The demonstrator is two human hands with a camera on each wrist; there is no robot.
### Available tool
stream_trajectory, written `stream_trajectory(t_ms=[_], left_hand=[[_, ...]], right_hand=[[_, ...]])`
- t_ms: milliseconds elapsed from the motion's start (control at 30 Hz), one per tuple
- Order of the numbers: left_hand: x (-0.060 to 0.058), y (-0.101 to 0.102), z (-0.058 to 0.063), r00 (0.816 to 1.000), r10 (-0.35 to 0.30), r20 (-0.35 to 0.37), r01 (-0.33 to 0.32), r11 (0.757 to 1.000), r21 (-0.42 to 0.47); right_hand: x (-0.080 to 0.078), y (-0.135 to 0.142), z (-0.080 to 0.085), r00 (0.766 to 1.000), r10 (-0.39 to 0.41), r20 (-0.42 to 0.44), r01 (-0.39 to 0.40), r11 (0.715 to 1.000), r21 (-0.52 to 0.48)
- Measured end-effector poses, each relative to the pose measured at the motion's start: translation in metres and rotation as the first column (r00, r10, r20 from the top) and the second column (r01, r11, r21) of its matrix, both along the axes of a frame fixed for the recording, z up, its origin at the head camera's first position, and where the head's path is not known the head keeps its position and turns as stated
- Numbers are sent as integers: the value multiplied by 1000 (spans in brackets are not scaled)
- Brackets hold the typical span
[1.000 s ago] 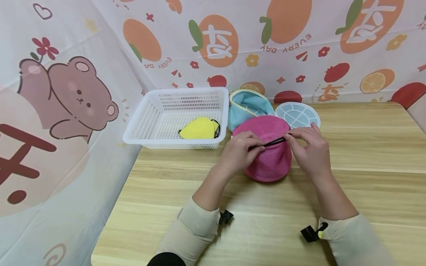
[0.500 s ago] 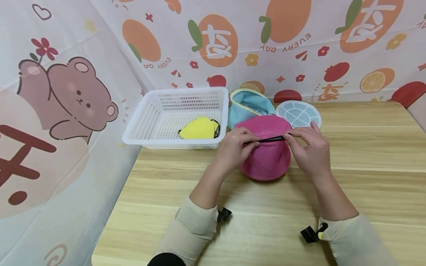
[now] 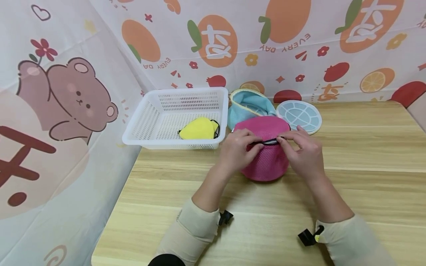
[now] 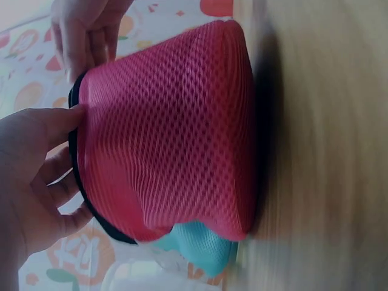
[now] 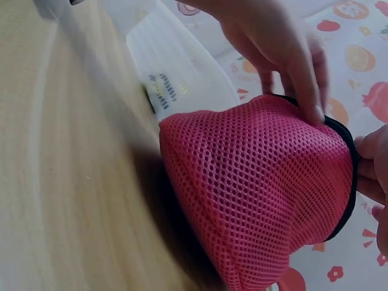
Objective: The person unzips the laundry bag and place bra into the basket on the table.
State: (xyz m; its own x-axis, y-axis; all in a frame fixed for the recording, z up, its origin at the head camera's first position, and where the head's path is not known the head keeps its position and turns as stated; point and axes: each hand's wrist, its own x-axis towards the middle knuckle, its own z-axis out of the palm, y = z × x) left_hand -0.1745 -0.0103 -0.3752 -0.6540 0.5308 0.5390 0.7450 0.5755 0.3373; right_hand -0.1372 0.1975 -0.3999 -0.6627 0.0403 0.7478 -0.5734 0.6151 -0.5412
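Observation:
A pink mesh bag (image 3: pixel 266 164) with a round, drum-like body and a black-edged rim (image 5: pixel 353 182) stands on the table in front of the person. The left hand (image 3: pixel 237 149) pinches the black edge between thumb and fingers at the bag's left. At its right, the right hand (image 3: pixel 304 155) pinches the same edge close by. A narrow slit shows in the black edge between the two hands. Seen from the left wrist, the mesh side (image 4: pixel 163 127) bulges, with a fold low down. What is inside the bag is hidden.
Behind the pink bag lies an open blue mesh bag (image 3: pixel 239 112) with yellow trim. A round pale-blue disc with white ribs (image 3: pixel 299 116) is right of it. A white basket (image 3: pixel 136 135) at the left holds a yellow pouch-like item (image 3: pixel 198 129) with black cord.
The right hand has shifted left, closer to the left hand. The left hand moved slightly left, then back. A slit has appeared in the black edge between them.

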Motion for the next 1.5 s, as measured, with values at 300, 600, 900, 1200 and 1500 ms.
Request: stream_trajectory(t_ms=[300, 600, 900, 1200, 1500], left_hand=[[9, 10, -2, 996, -57, -71, 58, 998, 13], [9, 8, -3, 995, -74, -65, 76, 997, 23], [4, 3, -4, 998, -67, -23, 68, 995, 71], [-3, -6, -3, 1000, -28, -1, 28, 992, 123], [-6, -12, -3, 999, 15, 30, -19, 991, 132]], right_hand=[[6, -11, -1, 996, 70, -46, -67, 996, 61], [6, -13, 0, 998, 42, -43, -41, 999, 11], [4, -2, 0, 999, -34, -38, 32, 999, -43], [4, 4, 4, 996, -72, -43, 71, 997, -36], [3, 3, 4, 996, -59, -60, 56, 998, -42]])
